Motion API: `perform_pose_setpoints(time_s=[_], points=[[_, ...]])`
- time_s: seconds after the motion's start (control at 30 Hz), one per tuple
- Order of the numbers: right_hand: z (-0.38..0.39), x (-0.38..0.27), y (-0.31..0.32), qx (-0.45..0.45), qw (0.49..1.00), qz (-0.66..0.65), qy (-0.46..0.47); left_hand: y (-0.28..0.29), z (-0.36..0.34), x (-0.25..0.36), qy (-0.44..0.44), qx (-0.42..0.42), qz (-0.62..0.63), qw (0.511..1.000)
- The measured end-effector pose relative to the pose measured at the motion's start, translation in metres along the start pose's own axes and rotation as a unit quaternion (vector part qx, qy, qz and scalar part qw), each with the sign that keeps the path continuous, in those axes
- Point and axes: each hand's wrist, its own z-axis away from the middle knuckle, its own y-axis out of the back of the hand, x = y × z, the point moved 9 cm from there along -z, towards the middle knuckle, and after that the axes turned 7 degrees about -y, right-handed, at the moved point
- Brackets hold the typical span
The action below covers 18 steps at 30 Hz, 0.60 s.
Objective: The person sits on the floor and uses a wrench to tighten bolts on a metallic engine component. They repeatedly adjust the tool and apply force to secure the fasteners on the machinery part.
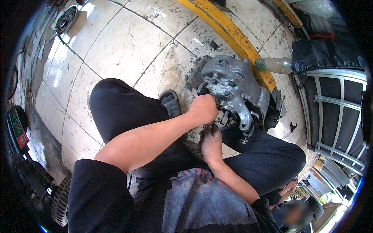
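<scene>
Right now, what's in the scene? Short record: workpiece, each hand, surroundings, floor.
workpiece: grey cast-metal housing with bolts and a projecting arm
left hand: bare left hand, fingers curled at the housing's near side; anything gripped is unclear
right hand: bare right hand, just below the left in the picture, fingers darkened; hold unclear
surroundings: yellow metal beam and dark-capped clear plastic bottle beyond the housing
floor: stained white tile floor

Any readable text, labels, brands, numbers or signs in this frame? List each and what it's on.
Readable text: none.
Green-and-red panel, far left: small pale marks and a round emblem, too small to read.
Shirt: faded reddish print, no letters I can make out.
Grey metal casting: no legible markings.
Bottle: no legible label.
</scene>
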Motion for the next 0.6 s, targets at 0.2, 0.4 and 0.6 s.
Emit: perform_pose_setpoints(time_s=[0.2,0.4,0.6], points=[[0.003,-0.009,0.017,0.035,0.995,0.078,0.057,-0.006,0.002,-0.003,0.002,0.016,0.04,0.999],[0.02,-0.048,0.022,0.039,0.98,0.185,0.056,-0.008,-0.001,-0.004,0.023,0.03,0.059,0.998],[0.008,-0.018,0.021,0.003,0.989,0.14,0.037,-0.009,0.007,-0.015,0.036,-0.02,0.071,0.997]])
